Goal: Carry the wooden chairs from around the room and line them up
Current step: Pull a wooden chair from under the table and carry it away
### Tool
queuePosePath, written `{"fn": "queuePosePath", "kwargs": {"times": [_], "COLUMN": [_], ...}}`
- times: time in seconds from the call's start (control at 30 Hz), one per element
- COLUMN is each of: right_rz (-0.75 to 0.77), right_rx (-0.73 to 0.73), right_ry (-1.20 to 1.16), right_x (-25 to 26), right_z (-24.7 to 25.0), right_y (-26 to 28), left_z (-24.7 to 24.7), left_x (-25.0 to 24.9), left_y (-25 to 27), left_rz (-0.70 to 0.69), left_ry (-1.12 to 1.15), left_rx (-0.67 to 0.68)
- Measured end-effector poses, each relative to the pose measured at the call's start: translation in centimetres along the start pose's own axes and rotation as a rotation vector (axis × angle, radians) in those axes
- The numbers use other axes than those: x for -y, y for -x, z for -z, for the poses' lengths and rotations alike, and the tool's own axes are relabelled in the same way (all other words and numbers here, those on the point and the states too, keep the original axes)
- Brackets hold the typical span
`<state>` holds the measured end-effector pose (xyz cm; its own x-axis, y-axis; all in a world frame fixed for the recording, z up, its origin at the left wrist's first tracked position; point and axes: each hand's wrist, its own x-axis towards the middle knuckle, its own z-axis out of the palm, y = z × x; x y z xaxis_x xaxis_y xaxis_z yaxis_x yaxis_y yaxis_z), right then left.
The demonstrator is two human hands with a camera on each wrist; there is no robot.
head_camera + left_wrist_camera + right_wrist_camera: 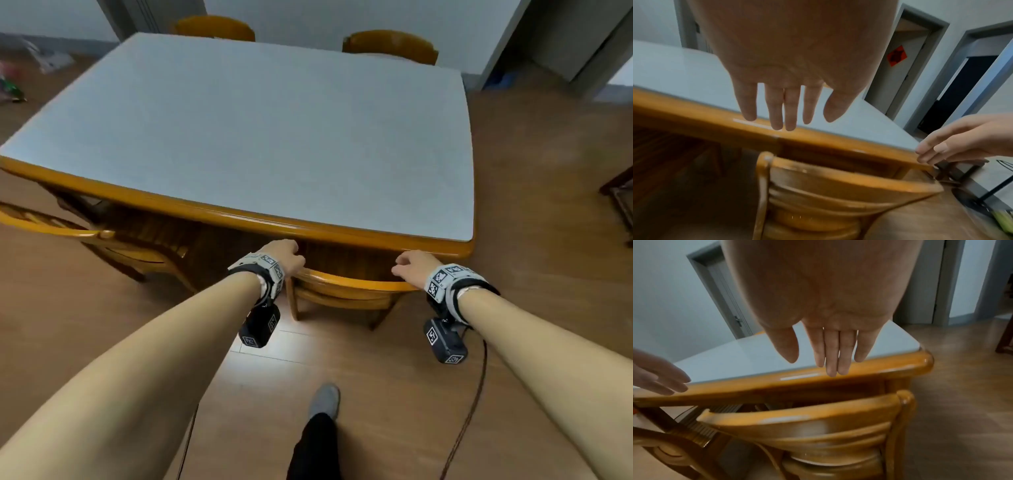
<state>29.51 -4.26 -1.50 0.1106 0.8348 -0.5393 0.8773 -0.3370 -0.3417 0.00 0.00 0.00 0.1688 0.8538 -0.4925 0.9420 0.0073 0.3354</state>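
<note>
A wooden chair (pixel 349 282) is tucked under the near edge of the table, only its curved top rail and back slats showing. My left hand (pixel 286 255) hovers over the left end of that rail and my right hand (pixel 409 265) over the right end. In the left wrist view my left hand (pixel 781 107) has straight fingers above the chair rail (pixel 849 178), apart from it. The right wrist view shows my right hand (pixel 830 352) the same way above the rail (pixel 807 416). Neither hand holds anything. A second chair (pixel 68 231) stands tucked in at the left.
The table (pixel 219 214) has a grey top and an orange wooden rim. Two more chairs (pixel 215 27) (pixel 390 46) stand at its far side. My foot (pixel 323 401) and a cable (pixel 469 411) are on the wooden floor. Dark furniture (pixel 620 202) stands at the right edge.
</note>
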Motion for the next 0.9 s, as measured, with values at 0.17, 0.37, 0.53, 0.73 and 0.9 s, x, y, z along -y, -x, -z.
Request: {"fn": "queuePosePath", "kwargs": {"times": [0.17, 0.37, 0.53, 0.73, 0.9], "right_rz": [-0.041, -0.035, -0.033, -0.015, 0.004], "right_rx": [0.068, 0.052, 0.021, 0.013, -0.048], "right_ry": [-0.002, -0.103, -0.117, -0.044, 0.001], "right_x": [-2.5, -3.4, -3.7, -3.9, -4.4], "right_z": [-3.2, -3.6, -4.6, -5.9, -7.2], "right_y": [-1.9, -2.3, -2.2, -2.4, -2.2], "left_z": [-4.0, -5.9, -7.2, -8.2, -10.1], "left_x": [1.0, 1.2, 1.4, 2.1, 2.6], "left_y": [-3.3, -4.5, -4.7, -5.0, -5.0], "left_rz": [0.064, 0.039, 0.019, 0.003, -0.026], "left_ry": [0.046, 0.018, 0.022, 0.038, 0.061], "left_rx": [0.119, 0.108, 0.052, -0.016, -0.140]}}
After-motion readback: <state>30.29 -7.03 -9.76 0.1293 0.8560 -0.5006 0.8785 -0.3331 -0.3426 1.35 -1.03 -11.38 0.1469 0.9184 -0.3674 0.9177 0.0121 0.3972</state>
